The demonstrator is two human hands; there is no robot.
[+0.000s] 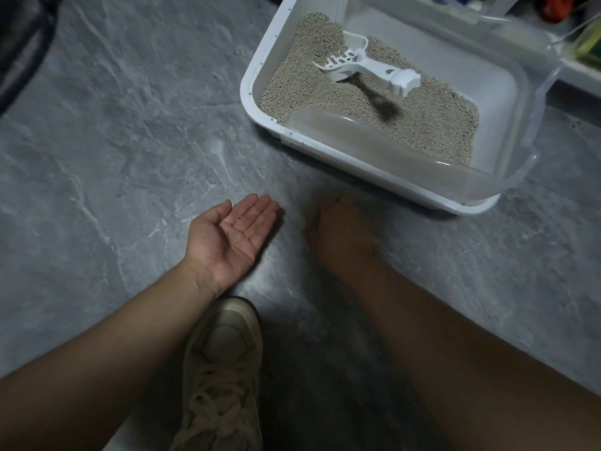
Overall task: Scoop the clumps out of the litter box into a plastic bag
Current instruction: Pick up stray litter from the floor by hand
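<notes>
Straight, relaxed fingers of the left hand (234, 235) lie palm-up and released, a few pale grains on the palm; the right hand (338, 231) is blurred, knuckles up above the floor, its grip impossible to tell. At two o'clock stands one white plastic litter box (260, 71) with a clear rim, holding granular beige litter (432, 125) and one white slotted scoop (367, 68); one laced beige shoe (224, 369) sits at six o'clock on the grey marbled floor (130, 125)

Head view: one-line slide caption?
Left hand palm-up holding stray grains, blurred right hand on the floor by the litter box; scoop lies in the litter.
</notes>
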